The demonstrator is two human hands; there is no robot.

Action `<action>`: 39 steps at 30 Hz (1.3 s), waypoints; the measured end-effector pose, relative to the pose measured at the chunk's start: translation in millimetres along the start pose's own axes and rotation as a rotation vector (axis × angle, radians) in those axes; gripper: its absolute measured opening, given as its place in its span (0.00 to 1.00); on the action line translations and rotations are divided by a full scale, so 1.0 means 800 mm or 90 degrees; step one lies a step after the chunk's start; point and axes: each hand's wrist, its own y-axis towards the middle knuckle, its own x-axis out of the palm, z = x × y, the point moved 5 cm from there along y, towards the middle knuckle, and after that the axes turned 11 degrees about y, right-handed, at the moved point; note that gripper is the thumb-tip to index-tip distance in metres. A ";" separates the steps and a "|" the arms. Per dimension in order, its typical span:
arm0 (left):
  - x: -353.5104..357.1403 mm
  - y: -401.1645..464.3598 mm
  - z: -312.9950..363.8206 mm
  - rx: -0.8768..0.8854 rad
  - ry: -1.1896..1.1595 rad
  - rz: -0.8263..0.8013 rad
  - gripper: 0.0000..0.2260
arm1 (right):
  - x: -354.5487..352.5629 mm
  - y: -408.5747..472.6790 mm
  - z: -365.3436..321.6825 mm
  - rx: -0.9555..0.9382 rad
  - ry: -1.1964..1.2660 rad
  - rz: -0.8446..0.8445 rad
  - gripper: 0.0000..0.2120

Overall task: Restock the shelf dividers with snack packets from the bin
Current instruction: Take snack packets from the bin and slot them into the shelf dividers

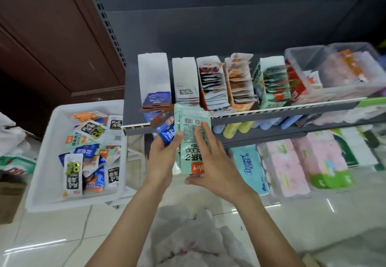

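Mint-green plastic snack packets [191, 141], stacked flat with barcodes facing up, are sitting in both hands just in front of the dark grey metal shelf's front edge [282, 110]. The left hand [161, 162] is gripping the stack's left side, thumb curled over its face, and is also clutching a shiny blue foil packet [166, 134] behind it. The right hand [215, 164] is resting with straight fingers laid across the top packet, its thumb hooking under the stack's bottom end. On the shelf, white cardboard dividers [153, 72] are standing in a row; those toward the right are holding upright packets, and the leftmost is holding only a few blue ones at its front. Left of the shelf, a white rectangular plastic bin [52, 183] is holding loose mixed packets. Below the shelf, pastel tissue packs [286, 166] are lying in a row.
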 end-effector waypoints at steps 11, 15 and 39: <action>0.038 0.027 0.028 -0.031 0.019 0.007 0.04 | -0.076 -0.011 0.111 0.142 0.897 0.351 0.20; 0.049 0.050 0.041 0.030 0.048 0.026 0.11 | -0.102 -0.010 0.134 0.143 0.913 0.443 0.11; 0.176 0.128 0.093 0.218 0.279 -0.069 0.06 | -0.336 0.033 0.243 -0.006 0.214 0.757 0.04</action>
